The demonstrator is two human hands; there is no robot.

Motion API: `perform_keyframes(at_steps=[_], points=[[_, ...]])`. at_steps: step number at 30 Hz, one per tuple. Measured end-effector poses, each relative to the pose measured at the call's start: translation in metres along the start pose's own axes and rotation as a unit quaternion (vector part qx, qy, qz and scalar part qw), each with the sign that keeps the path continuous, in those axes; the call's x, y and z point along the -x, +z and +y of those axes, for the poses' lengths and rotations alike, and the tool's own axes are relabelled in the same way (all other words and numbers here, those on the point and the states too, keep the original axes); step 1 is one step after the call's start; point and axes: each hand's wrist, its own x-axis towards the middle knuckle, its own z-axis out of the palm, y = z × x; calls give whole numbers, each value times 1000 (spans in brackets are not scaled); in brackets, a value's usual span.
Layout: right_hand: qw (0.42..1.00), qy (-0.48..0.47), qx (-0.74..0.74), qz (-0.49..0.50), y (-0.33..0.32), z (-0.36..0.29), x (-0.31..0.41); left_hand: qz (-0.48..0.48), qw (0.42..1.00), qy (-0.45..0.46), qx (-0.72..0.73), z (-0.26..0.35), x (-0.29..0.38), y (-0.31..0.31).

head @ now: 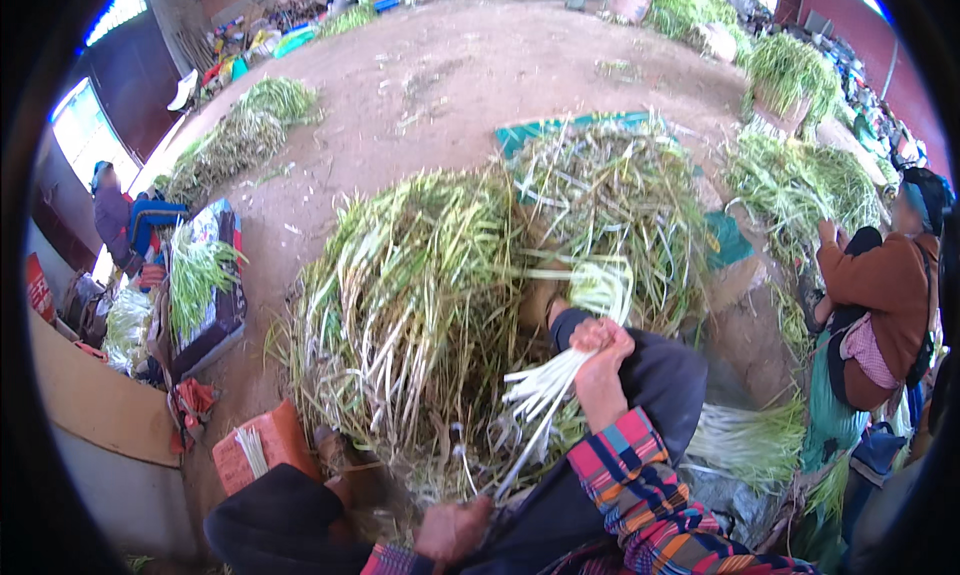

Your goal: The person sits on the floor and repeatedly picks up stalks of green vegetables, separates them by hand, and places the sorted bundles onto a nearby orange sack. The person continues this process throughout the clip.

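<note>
My right hand [602, 350] is closed around a bundle of long green shoots [551, 380], whose pale white stem ends point to the lower left and whose leafy part trails up beyond the fist. At the bottom centre, my left hand [454, 530] is closed by my lap, beside the lower end of a long thin strip that runs up toward the bundle. Whether the left fingers grip that strip or something else, I cannot tell. A big heap of yellow-green leafy stalks [420, 290] lies before me, with a second heap [607, 192] beyond it on a green sheet.
An orange block-shaped package [259, 444] with white stems on it lies at lower left. Trimmed-looking shoots [750, 440] lie at my right. A person in a brown top [877, 290] sits at the right; another person [116, 215] sits far left beside a low stand [206, 297] holding greens.
</note>
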Motion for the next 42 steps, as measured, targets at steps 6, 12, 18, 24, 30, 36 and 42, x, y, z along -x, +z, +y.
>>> perform_keyframes(at_steps=[6,12,18,24,30,36,42], points=[[999,-48,8,2,9,-14,-8,-83,983,-89,-136,-41,33,12],[998,-68,11,7,31,-36,-11,-170,948,-195,-185,-52,35,7],[999,20,-21,-30,37,-21,3,75,983,-93,-141,-14,-21,-18],[996,58,63,-27,42,8,28,175,959,15,222,31,-94,3],[991,64,119,-17,41,13,28,178,938,-25,297,38,-85,3],[988,62,138,-27,43,23,34,258,953,-11,159,25,-89,-11],[980,117,164,5,42,30,53,154,948,-1,277,14,-87,-2]])
